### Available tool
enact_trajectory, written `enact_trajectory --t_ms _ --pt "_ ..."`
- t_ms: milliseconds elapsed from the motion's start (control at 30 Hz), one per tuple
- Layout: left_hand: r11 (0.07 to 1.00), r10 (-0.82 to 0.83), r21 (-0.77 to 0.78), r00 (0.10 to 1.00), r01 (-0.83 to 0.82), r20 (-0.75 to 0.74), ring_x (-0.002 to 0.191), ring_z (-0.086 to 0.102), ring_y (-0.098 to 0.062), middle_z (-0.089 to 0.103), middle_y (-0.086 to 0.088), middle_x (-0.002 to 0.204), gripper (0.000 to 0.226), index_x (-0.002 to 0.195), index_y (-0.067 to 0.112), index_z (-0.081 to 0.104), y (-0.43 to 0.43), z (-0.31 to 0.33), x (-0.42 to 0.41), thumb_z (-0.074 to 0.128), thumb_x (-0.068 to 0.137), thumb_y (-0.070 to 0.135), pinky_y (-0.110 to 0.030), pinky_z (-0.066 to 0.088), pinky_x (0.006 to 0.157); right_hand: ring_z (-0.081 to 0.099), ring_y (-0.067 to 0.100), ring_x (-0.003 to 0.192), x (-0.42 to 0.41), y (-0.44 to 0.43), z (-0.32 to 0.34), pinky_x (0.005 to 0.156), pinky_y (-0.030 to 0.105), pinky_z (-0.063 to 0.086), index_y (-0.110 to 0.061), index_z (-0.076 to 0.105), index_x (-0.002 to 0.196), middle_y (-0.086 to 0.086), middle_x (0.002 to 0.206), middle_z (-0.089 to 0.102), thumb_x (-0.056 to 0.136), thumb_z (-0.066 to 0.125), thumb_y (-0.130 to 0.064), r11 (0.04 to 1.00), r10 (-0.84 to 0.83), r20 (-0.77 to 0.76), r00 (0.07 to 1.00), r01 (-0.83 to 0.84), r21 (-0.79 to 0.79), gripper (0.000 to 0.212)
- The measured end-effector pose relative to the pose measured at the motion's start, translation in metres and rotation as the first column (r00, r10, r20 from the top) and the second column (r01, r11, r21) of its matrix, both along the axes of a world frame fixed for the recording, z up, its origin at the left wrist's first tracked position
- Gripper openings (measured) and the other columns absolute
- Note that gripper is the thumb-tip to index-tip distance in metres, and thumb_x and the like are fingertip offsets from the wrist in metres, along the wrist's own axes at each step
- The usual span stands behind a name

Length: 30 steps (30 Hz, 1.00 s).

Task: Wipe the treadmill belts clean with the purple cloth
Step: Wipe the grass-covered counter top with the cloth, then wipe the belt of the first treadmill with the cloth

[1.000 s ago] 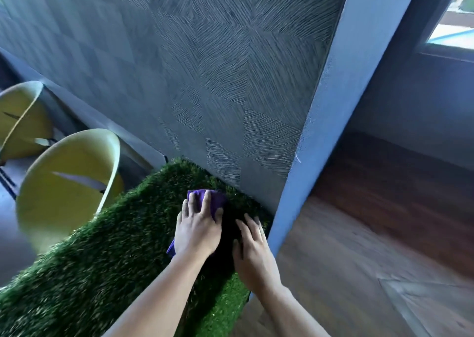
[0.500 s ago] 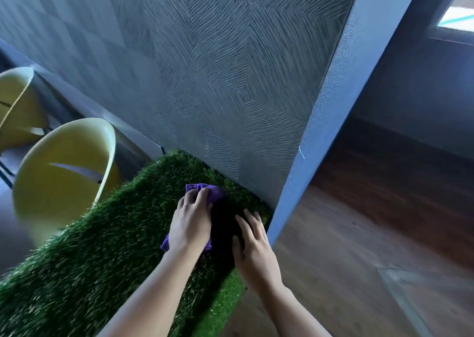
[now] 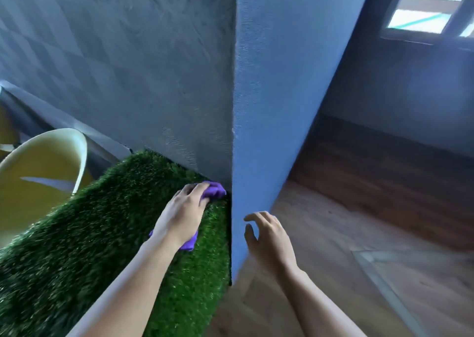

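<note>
Right hand (image 3: 269, 236) has lifted off the green turf (image 3: 102, 221), now hovering by the blue pillar (image 3: 269, 106), fingers loosely curled, empty. Wipe w/ even pressure, overlapping strokes, cloth kept flat. Left hand (image 3: 183, 212) palm-down, fingers stretched over the purple cloth (image 3: 215, 192), pressing it into the turf corner by the wall.
</note>
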<state>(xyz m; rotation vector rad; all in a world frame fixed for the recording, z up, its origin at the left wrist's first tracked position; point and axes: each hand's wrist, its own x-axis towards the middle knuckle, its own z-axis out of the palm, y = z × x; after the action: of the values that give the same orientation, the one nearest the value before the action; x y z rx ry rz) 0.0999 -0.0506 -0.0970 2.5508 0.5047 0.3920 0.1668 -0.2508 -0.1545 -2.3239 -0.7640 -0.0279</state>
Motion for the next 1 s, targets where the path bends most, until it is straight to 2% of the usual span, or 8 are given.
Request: enact_trajectory --t_ms 67,100,167,267,467,633,1000 --pt "0.997 -0.069 -0.025 0.997 0.07 0.035 0.105 0.05 0.006 0.053 0.03 0.11 0.029 0.123 0.036 0.059 -0.032 0.01 0.003 0.052 0.098 0.023 -0.02 0.039 0.09 0.057 0.015 0.104 0.006 -0.035 0.005 0.081 0.025 0.043 -0.026 0.069 0.101 -0.009 0.103 0.066 0.085 0.049 -0.032 0.999 -0.042 0.024 0.999 0.043 -0.033 0.026" --pt "0.994 -0.102 -0.038 0.994 0.103 0.047 0.103 0.05 0.009 0.052 0.032 0.107 0.028 0.12 0.036 0.061 -0.049 0.013 0.005 0.052 0.098 0.022 -0.018 0.038 0.09 0.058 0.017 0.101 0.008 -0.054 0.008 0.076 0.025 0.042 -0.025 0.069 0.098 -0.008 0.1 0.065 0.086 0.053 -0.03 0.997 -0.062 0.044 0.997 0.064 -0.051 0.021" --pt "0.987 -0.154 -0.039 0.987 0.156 0.047 0.109 0.054 0.002 0.057 0.025 0.114 0.026 0.12 0.035 0.062 -0.081 0.015 0.013 0.051 0.099 0.025 -0.02 0.041 0.095 0.059 0.021 0.097 0.012 -0.096 0.014 0.071 0.027 0.042 -0.024 0.067 0.093 -0.006 0.097 0.065 0.086 0.06 -0.025 0.991 -0.088 0.072 0.994 0.095 -0.095 0.01" --pt "0.977 -0.212 -0.036 0.977 0.212 -0.009 0.116 0.056 -0.013 0.061 0.008 0.125 0.03 0.128 0.032 0.056 -0.131 0.01 0.029 0.049 0.099 0.031 -0.031 0.044 0.099 0.06 0.024 0.092 0.016 -0.164 0.023 0.07 0.034 0.049 -0.022 0.066 0.087 -0.004 0.092 0.065 0.086 0.059 -0.025 0.976 -0.142 0.1 0.985 0.156 -0.154 0.007" --pt "0.91 -0.411 -0.059 0.912 0.41 -0.011 0.109 0.058 -0.017 0.061 0.003 0.118 0.029 0.126 0.038 0.057 -0.264 0.011 0.061 0.05 0.098 0.03 -0.033 0.045 0.095 0.059 0.025 0.092 0.016 -0.31 0.042 0.071 0.033 0.046 -0.021 0.063 0.083 -0.003 0.091 0.065 0.087 0.059 -0.025 0.919 -0.302 0.146 0.942 0.328 -0.219 0.008" --pt "0.83 -0.557 -0.041 0.83 0.556 -0.025 0.109 0.057 -0.021 0.059 0.003 0.12 0.031 0.129 0.033 0.054 -0.377 0.011 0.089 0.049 0.098 0.032 -0.037 0.046 0.094 0.057 0.022 0.097 0.011 -0.424 0.054 0.072 0.032 0.042 -0.022 0.063 0.087 -0.004 0.095 0.063 0.091 0.052 -0.033 0.823 -0.459 0.141 0.877 0.48 -0.303 0.016" --pt "0.556 -0.83 0.017 0.557 0.831 -0.042 0.11 0.056 -0.022 0.057 0.003 0.119 0.031 0.128 0.035 0.052 -0.6 0.015 0.156 0.052 0.097 0.035 -0.033 0.044 0.093 0.059 0.026 0.102 -0.015 -0.631 0.065 0.079 0.034 0.046 -0.022 0.064 0.093 0.0 0.101 0.063 0.09 0.049 -0.025 0.536 -0.745 0.181 0.642 0.738 -0.409 0.016"
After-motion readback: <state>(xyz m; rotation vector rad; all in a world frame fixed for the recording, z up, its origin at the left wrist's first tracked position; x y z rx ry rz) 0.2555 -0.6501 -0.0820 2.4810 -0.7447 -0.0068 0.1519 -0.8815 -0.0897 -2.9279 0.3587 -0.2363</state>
